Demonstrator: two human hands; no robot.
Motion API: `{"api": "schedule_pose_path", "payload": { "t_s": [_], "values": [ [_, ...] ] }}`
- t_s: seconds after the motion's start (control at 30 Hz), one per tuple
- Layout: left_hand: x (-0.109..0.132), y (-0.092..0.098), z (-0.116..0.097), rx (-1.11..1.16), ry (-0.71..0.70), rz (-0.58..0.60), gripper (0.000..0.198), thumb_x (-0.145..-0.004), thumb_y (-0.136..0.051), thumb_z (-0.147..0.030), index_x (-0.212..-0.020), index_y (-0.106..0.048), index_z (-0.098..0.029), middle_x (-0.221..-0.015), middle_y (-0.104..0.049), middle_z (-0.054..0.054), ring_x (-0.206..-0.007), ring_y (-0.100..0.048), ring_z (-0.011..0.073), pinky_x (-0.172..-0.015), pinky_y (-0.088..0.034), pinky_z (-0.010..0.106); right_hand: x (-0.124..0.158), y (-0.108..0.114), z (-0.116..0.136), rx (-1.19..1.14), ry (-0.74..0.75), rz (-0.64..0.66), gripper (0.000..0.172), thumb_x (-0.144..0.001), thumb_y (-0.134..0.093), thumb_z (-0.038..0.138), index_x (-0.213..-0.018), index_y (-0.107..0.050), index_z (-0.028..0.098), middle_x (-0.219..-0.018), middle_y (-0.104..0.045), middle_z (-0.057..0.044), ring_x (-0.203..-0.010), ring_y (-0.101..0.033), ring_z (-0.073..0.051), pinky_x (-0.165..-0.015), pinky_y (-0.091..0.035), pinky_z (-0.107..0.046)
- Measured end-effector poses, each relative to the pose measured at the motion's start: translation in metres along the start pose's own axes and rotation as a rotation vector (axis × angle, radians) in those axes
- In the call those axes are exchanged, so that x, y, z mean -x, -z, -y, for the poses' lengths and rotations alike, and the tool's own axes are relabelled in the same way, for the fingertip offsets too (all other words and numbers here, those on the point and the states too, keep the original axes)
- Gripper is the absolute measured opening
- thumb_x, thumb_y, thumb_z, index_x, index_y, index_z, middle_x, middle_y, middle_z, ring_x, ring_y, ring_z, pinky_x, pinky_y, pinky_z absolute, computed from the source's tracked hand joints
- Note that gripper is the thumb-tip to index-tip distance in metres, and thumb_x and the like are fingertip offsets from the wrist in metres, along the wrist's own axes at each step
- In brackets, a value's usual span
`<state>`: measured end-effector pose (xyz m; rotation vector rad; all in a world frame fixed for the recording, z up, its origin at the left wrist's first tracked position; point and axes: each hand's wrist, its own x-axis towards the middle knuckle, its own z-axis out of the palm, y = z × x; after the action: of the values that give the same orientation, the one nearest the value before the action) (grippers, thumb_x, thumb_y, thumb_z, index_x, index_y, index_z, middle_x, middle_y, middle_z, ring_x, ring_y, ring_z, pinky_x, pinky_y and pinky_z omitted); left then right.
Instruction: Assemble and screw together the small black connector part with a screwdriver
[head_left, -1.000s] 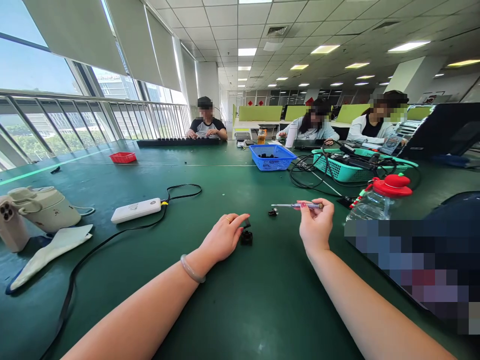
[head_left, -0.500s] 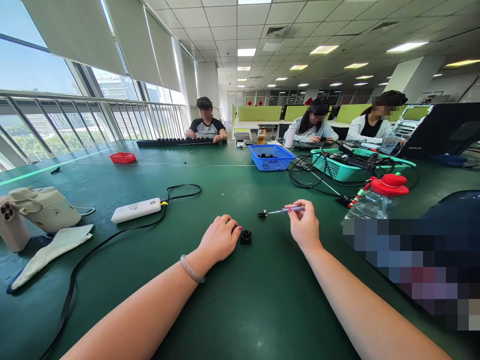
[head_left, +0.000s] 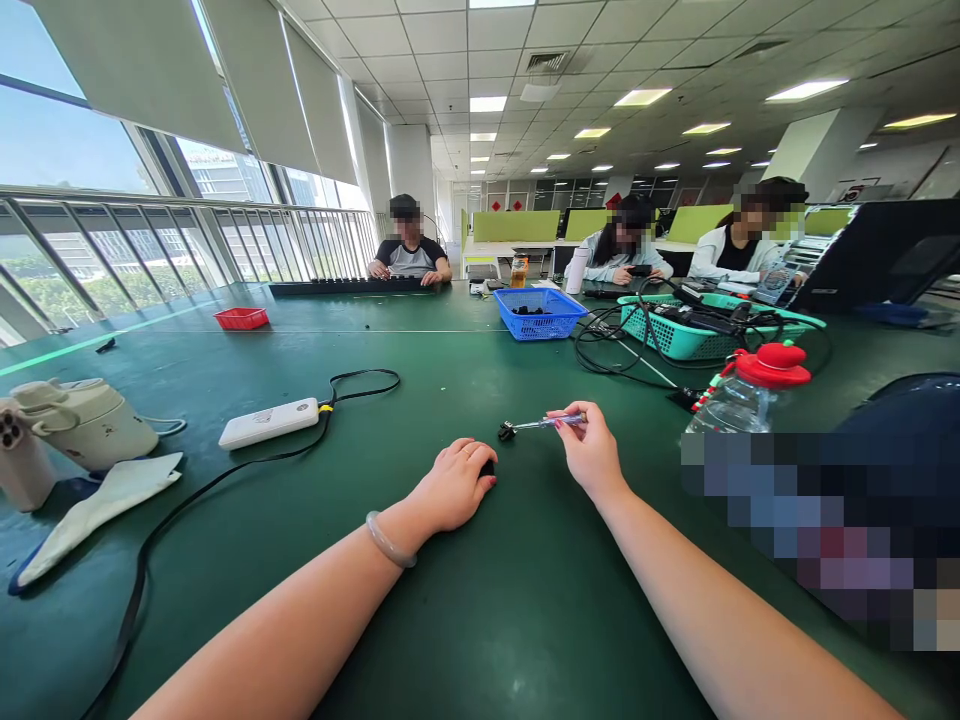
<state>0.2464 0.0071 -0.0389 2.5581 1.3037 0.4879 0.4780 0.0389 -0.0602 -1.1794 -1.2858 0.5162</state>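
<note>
A small black plastic part [head_left: 488,467] is held under the curled left hand [head_left: 454,487]. A slim steel screwdriver [head_left: 541,423] is pinched by the right hand [head_left: 592,455]. The fitting seems unfinished.

room: open-plan office | ceiling [head_left: 450,40]: white tile grid, recessed light panels [head_left: 645,97] lit | left wall: tall windows [head_left: 67,150], grey roller blinds [head_left: 150,70] partly lowered, railing [head_left: 150,250] below, daylight | surface [head_left: 510,620]: dark green | far end: lime-green partitions [head_left: 517,225], white column [head_left: 814,155]

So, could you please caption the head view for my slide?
Right hand holds a screwdriver at a small black part; left hand covers a black piece.
</note>
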Motion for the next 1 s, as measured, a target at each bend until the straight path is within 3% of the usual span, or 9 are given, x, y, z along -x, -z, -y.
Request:
{"api": "schedule_pose_path", "payload": {
  "t_s": [0.2, 0.33, 0.47, 0.73, 1.0],
  "values": [
    [0.000, 0.005, 0.006, -0.024, 0.212, -0.076, 0.029, -0.092, -0.049, -0.027, -0.120, -0.054, -0.023, -0.126, -0.062, 0.010, -0.126, -0.048, 0.0278, -0.108, -0.038, 0.051, 0.007, -0.005, 0.010, -0.084, -0.019, 0.091, 0.029, -0.082, -0.064, 0.045, -0.095, -0.048, 0.024, -0.096, -0.076, -0.010, -0.091, -0.073, -0.025, -0.087, -0.055, -0.046],
    [0.002, 0.007, 0.006, 0.009, 0.142, -0.072, 0.052, -0.088, -0.058, -0.039, -0.138, -0.047, -0.028, -0.136, -0.058, 0.008, -0.130, -0.043, 0.0304, -0.109, -0.035, 0.055, 0.020, -0.012, 0.030, -0.090, 0.045, 0.185, 0.024, -0.084, -0.063, 0.041, -0.093, -0.050, 0.024, -0.091, -0.076, -0.009, -0.084, -0.074, -0.023, -0.082, -0.058, -0.041],
    [0.002, 0.008, 0.003, -0.016, 0.079, -0.037, 0.041, -0.088, -0.061, -0.043, -0.127, -0.060, -0.029, -0.134, -0.060, 0.007, -0.130, -0.043, 0.0313, -0.108, -0.036, 0.055, 0.027, -0.014, 0.042, -0.073, 0.132, 0.236, 0.021, -0.085, -0.063, 0.040, -0.092, -0.052, 0.024, -0.089, -0.076, -0.007, -0.081, -0.074, -0.022, -0.082, -0.058, -0.040],
    [0.002, 0.010, 0.003, 0.005, 0.140, -0.035, 0.016, -0.092, -0.056, -0.028, -0.104, -0.067, -0.026, -0.114, -0.068, 0.004, -0.113, -0.053, 0.0236, -0.099, -0.041, 0.042, 0.018, -0.007, 0.027, -0.194, -0.033, 0.091, 0.033, -0.078, -0.069, 0.048, -0.094, -0.054, 0.024, -0.087, -0.075, -0.009, -0.084, -0.073, -0.026, -0.082, -0.057, -0.041],
    [0.006, 0.013, -0.002, -0.053, 0.239, -0.065, 0.016, -0.096, -0.051, -0.031, -0.102, -0.065, -0.027, -0.111, -0.068, 0.003, -0.107, -0.056, 0.0217, -0.098, -0.037, 0.042, 0.013, -0.008, 0.025, -0.332, -0.162, 0.009, 0.045, -0.066, -0.077, 0.054, -0.091, -0.054, 0.025, -0.080, -0.075, -0.006, -0.084, -0.073, -0.027, -0.087, -0.054, -0.046]
  ]
}}
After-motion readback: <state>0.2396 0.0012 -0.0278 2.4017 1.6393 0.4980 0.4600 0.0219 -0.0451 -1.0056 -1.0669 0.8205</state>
